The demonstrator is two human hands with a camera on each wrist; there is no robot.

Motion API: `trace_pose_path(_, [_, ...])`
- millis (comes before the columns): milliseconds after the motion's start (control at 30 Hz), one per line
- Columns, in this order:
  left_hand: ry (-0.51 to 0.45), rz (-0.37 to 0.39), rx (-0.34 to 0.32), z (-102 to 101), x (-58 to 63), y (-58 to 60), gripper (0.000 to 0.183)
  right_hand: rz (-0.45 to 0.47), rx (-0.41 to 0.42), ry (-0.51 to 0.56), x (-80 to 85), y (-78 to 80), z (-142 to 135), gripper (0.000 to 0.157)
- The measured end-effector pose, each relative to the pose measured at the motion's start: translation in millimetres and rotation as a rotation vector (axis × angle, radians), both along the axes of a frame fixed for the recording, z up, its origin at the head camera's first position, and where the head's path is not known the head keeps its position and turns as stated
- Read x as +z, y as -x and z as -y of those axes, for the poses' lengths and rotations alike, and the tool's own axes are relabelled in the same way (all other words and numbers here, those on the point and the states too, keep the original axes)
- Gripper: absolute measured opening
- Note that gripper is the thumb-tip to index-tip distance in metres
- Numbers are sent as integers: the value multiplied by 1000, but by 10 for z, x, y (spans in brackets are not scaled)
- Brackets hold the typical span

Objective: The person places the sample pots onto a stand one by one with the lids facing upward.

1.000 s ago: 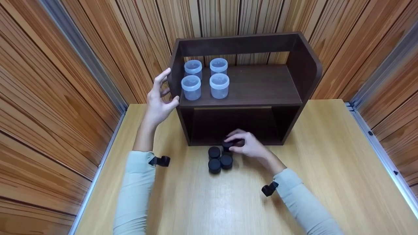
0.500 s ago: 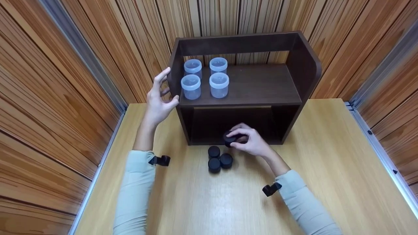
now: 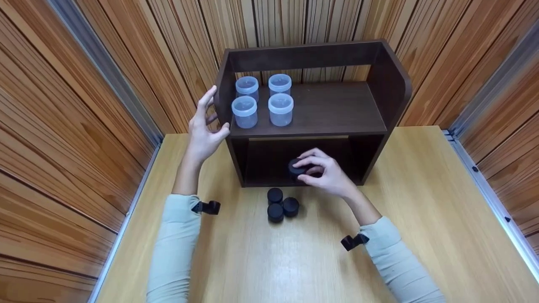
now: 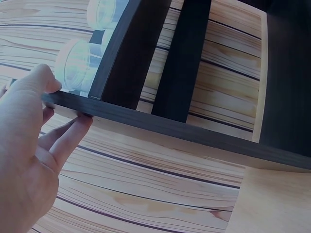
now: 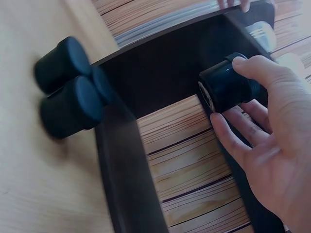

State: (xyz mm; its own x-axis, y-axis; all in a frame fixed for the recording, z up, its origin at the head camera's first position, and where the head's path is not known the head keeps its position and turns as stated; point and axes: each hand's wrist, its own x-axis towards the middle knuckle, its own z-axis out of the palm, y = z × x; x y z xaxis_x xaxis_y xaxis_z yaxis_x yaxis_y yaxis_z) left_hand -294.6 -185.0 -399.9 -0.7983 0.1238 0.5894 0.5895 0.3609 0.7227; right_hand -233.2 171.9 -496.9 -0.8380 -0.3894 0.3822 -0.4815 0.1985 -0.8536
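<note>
My right hand [image 3: 327,171] holds a small black lidded jar [image 3: 295,170] between thumb and fingers. In the head view the jar overlaps the lower compartment of the dark brown shelf [image 3: 341,107]. The right wrist view shows the same black jar [image 5: 226,85] tilted across the picture, fingertips at its base and thumb at its lid end. My left hand [image 3: 204,136] grips the shelf's left side panel [image 4: 146,121], thumb on one face and fingers on the other. Three more black jars [image 3: 290,207] stand close together on the table in front of the shelf.
Several translucent lidded jars [image 3: 281,112] stand in two rows at the left end of the shelf's upper board. The wooden table [image 3: 269,269] carries the shelf near its back edge. Wood-panelled walls [image 3: 84,139] rise on the left, back and right.
My right hand has lifted one black jar out of the cluster, up and away toward the shelf's lower compartment. The left hand stays at the side panel.
</note>
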Motion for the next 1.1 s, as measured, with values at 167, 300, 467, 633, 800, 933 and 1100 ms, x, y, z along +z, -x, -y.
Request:
trace_pose_path(167, [-3,-14,-1,-14,8,11,85,-48,-1,26,205,-51,-10,29])
trace_pose_path(300, [-7,-20,8,-25,11,34,82,-67,-11,47,371,-81,-32,29])
trace_pose_path(467, [24,-50,31,-21,9,65,79,-86,-29,70,587,-86,-64,28])
trace_pose_path(633, [50,-83,51,-13,2,77,77,-103,-67,86,793,-37,-102,27])
trace_pose_path(800, [15,-96,43,-23,4,85,75,-99,-115,127,999,57,-138,30])
trace_pose_path(933, [3,-97,31,-24,10,77,74,-112,-136,162,1135,174,-160,31])
trace_pose_path(1100, [8,-80,29,-27,14,68,73,-116,-175,184,1255,331,-198,31])
